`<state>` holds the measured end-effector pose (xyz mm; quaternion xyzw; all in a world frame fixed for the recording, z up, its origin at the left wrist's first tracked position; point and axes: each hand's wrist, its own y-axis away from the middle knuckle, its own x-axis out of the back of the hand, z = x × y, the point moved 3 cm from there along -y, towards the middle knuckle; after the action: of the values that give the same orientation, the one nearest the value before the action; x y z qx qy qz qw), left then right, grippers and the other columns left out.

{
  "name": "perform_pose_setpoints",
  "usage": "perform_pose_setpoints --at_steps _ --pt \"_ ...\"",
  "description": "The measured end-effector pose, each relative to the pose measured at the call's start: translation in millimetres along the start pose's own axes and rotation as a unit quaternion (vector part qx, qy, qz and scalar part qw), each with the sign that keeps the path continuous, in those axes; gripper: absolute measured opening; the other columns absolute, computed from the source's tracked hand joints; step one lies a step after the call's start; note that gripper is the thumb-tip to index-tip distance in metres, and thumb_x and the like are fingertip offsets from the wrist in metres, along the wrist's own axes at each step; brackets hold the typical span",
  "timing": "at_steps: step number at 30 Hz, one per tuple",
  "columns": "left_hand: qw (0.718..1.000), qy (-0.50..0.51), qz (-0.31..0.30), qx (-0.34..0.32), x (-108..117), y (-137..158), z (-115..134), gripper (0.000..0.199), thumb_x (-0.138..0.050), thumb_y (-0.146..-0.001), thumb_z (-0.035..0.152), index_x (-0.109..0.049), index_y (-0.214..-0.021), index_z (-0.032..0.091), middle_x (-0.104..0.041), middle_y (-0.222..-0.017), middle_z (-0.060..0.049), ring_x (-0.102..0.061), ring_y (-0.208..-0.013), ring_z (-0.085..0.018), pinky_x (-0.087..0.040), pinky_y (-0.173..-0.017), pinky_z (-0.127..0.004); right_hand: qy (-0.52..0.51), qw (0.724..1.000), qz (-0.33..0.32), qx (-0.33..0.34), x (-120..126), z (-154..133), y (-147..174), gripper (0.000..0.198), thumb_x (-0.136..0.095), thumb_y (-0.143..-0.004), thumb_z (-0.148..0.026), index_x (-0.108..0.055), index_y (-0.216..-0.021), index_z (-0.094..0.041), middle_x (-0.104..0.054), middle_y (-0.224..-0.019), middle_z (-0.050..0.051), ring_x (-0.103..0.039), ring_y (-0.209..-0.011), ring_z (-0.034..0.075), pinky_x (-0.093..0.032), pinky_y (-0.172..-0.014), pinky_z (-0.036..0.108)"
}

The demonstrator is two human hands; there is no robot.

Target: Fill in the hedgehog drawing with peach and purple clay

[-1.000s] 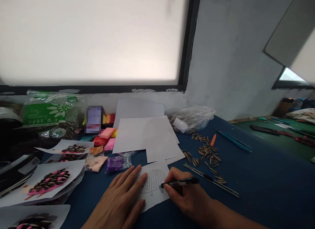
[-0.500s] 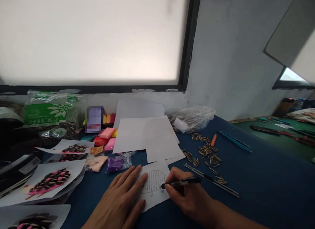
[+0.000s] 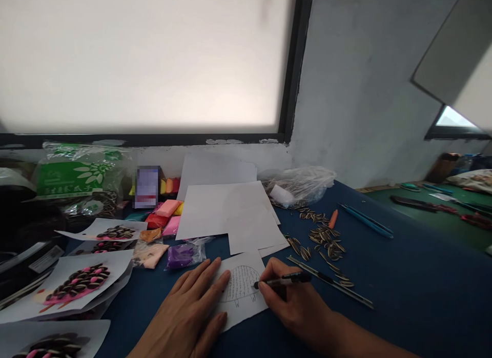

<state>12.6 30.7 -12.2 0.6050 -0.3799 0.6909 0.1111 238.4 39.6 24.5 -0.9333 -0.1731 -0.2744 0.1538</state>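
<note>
A small sheet of paper lies on the dark blue table in front of me, bearing a line drawing of a rounded body filled with rows of small marks and two little feet below. My left hand rests flat with fingers stretched, its fingertips on the paper's left part. On the right side, my right hand grips a black pen between thumb and fingers. The pen's tip is at the right part of the drawing. Larger blank white sheets lie just beyond.
Sunflower seeds, metal sticks, an orange clay piece and blue tweezers lie to the right. Bagged coloured clay and printed seed pictures are on the left. A clear plastic bag sits by the wall.
My right hand and the pen tip have shifted slightly up and to the right over the drawing. My left hand stays where it was.
</note>
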Motion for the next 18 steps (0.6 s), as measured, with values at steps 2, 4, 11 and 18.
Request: perform_pose_setpoints --at_steps 2,4,11,18 --pt "1.0 -0.001 0.001 -0.002 0.3 -0.1 0.1 0.055 -0.042 -0.1 0.048 -0.033 -0.152 0.033 -0.04 -0.155 -0.004 -0.049 -0.133 -0.034 -0.052 -0.099 -0.047 0.001 1.0 -0.002 -0.003 -0.2 0.6 -0.2 0.014 -0.047 -0.093 -0.029 -0.047 -0.082 -0.021 -0.049 -0.064 -0.003 -0.042 -0.053 0.013 -0.033 -0.049 0.025" --pt "1.0 0.0 0.003 0.017 2.4 -0.5 2.4 0.052 -0.039 -0.101 0.049 -0.037 -0.15 0.032 -0.042 -0.154 -0.004 -0.048 -0.134 -0.033 -0.05 -0.102 -0.047 0.002 1.0 0.004 -0.001 0.4 0.5 -0.6 0.014 -0.047 -0.093 -0.029 -0.046 -0.081 -0.022 -0.048 -0.063 -0.003 -0.042 -0.053 0.013 -0.033 -0.049 0.025" --pt "0.999 0.007 0.002 0.04 5.2 -1.1 7.0 0.05 -0.034 -0.103 0.05 -0.039 -0.149 0.033 -0.042 -0.154 -0.003 -0.047 -0.135 -0.034 -0.049 -0.102 -0.051 -0.018 1.0 -0.009 0.0 1.7 -2.8 0.3 0.012 -0.048 -0.092 -0.027 -0.047 -0.081 -0.021 -0.049 -0.063 -0.004 -0.042 -0.052 0.012 -0.033 -0.048 0.024" --pt "1.0 0.007 0.002 0.021 1.2 -0.3 2.0 0.052 -0.038 -0.101 0.05 -0.036 -0.151 0.034 -0.041 -0.154 -0.003 -0.048 -0.134 -0.035 -0.051 -0.1 -0.049 -0.013 1.0 0.0 -0.001 0.9 -1.2 -0.3 0.012 -0.048 -0.091 -0.027 -0.046 -0.08 -0.022 -0.047 -0.062 -0.004 -0.041 -0.052 0.012 -0.033 -0.049 0.024"
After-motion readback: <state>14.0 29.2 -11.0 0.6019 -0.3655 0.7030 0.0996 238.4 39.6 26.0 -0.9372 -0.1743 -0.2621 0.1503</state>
